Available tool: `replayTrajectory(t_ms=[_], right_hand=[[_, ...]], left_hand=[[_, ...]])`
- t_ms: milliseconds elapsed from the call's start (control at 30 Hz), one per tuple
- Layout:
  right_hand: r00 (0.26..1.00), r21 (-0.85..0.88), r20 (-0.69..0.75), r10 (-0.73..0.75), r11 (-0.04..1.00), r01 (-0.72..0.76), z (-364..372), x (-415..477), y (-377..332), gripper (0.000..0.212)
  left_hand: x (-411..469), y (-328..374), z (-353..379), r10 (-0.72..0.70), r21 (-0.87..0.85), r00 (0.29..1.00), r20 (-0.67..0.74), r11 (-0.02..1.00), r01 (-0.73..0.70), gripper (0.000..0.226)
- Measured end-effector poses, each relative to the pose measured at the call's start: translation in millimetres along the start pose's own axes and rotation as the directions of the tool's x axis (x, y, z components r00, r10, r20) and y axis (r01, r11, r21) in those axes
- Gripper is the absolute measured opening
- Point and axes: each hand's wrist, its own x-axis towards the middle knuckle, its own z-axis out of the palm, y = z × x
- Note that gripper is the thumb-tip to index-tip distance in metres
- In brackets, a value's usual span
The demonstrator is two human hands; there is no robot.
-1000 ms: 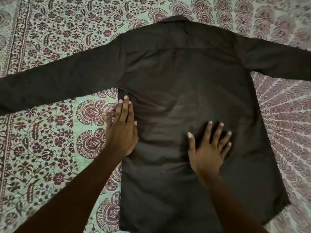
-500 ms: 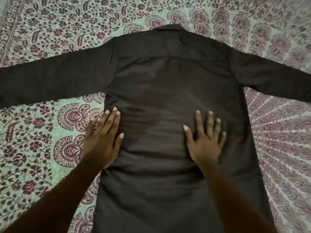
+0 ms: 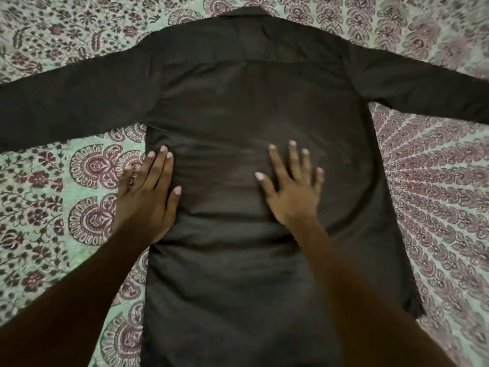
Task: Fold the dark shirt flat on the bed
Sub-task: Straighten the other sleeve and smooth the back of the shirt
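Both hands slid up; left hand and right hand splayed flat on unfolded dark shirt.

One dark shirt with two spread sleeves, one patterned bedsheet, and two flat hands: left hand, right hand.

A plain dark brown-black shirt covers a mint-green bedspread printed with maroon floral medallions.

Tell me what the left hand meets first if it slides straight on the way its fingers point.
The left hand points up and slightly right, so it would likely reach the shirt's left sleeve near the armpit first.
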Motion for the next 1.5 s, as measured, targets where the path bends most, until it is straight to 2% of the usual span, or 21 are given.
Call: replayTrajectory(t_ms=[67,133,200,233,267,333,400,467,500,600,700,767,833,933,1033,1133,1233,1333,1400,1433,1500], right_hand=[[0.974,0.019,-0.025,0.226,0.974,-0.226,-7,-37,47,0.077],[0.919,0.067,0.016,0.394,0.917,-0.394,-13,-65,80,0.084],[0.881,0.101,0.008,0.474,0.876,-0.472,-14,-80,84,0.092],[0.888,0.111,-0.021,0.459,0.884,-0.454,-12,-82,75,0.093],[0.916,0.111,-0.067,0.395,0.916,-0.387,-8,-84,57,0.092],[0.980,0.093,-0.132,0.152,0.986,-0.140,0,-92,9,0.084],[0.990,0.062,-0.070,-0.123,0.990,0.127,11,-108,-34,0.077],[0.969,0.020,0.023,-0.244,0.970,0.244,17,-134,-47,0.072],[0.976,-0.011,0.040,-0.214,0.977,0.214,19,-151,-40,0.071],[0.998,-0.053,0.017,0.059,0.997,-0.058,16,-206,2,0.074],[0.953,0.006,0.077,0.292,0.956,-0.294,6,-249,34,0.081],[0.928,0.036,0.090,0.362,0.930,-0.367,0,-250,29,0.085],[0.955,0.056,0.026,0.297,0.953,-0.298,-5,-232,6,0.085],[0.997,0.066,-0.082,-0.011,0.998,0.017,1,-176,-48,0.068],[0.961,0.109,-0.048,-0.272,0.955,0.276,15,-114,-100,0.062],[0.938,0.065,0.038,-0.345,0.938,0.342,26,-95,-105,0.059],[0.975,0.057,0.017,-0.220,0.974,0.218,19,-137,-53,0.057],[0.999,-0.009,0.041,0.024,1.000,-0.023,1,-207,19,0.064],[0.968,0.016,0.107,0.225,0.973,-0.228,-7,-234,60,0.069],[0.952,0.017,0.127,0.279,0.959,-0.284,-11,-237,74,0.071],[0.961,0.002,0.101,0.256,0.966,-0.258,-17,-227,86,0.075]], left_hand=[[0,1,-2,-0.012,-0.012,1.000,0.020,1.000,0.012,0.072],[-3,8,-8,-0.041,-0.044,0.998,0.049,0.998,0.043,0.075],[-22,22,-14,-0.016,-0.068,0.997,0.073,0.997,0.021,0.077],[-38,32,-14,0.037,-0.068,0.996,0.077,0.997,-0.032,0.078],[-60,40,-12,0.108,-0.056,0.991,0.083,0.993,-0.104,0.081],[-107,52,-8,0.210,-0.028,0.970,0.123,0.978,-0.208,0.088],[-148,52,-3,0.193,-0.023,0.970,0.147,0.981,-0.192,0.092],[-179,49,-3,0.121,-0.016,0.976,0.183,0.993,-0.120,0.096],[-192,48,-5,0.100,-0.013,0.974,0.204,0.995,-0.100,0.098],[-219,47,-9,0.119,-0.027,0.963,0.241,0.993,-0.116,0.102],[-226,49,-17,0.134,-0.034,0.962,0.240,0.991,-0.129,0.105],[-210,56,-22,0.139,-0.056,0.972,0.187,0.990,-0.131,0.104],[-182,64,-24,0.161,-0.092,0.981,0.112,0.984,-0.151,0.100],[-151,66,-15,0.145,-0.087,0.984,0.108,0.987,-0.136,0.097],[-153,61,2,0.098,-0.021,0.987,0.126,0.995,-0.096,0.101],[-161,60,4,0.079,-0.018,0.988,0.131,0.997,-0.078,0.107],[-169,57,-4,0.101,-0.028,0.984,0.145,0.995,-0.098,0.109],[-177,57,-11,0.100,-0.033,0.979,0.177,0.995,-0.095,0.108],[-176,62,-12,0.068,-0.027,0.978,0.196,0.998,-0.065,0.110],[-174,66,-14,0.052,-0.023,0.978,0.201,0.999,-0.049,0.111],[-168,79,-16,0.079,-0.034,0.979,0.186,0.997,-0.074,0.110]])
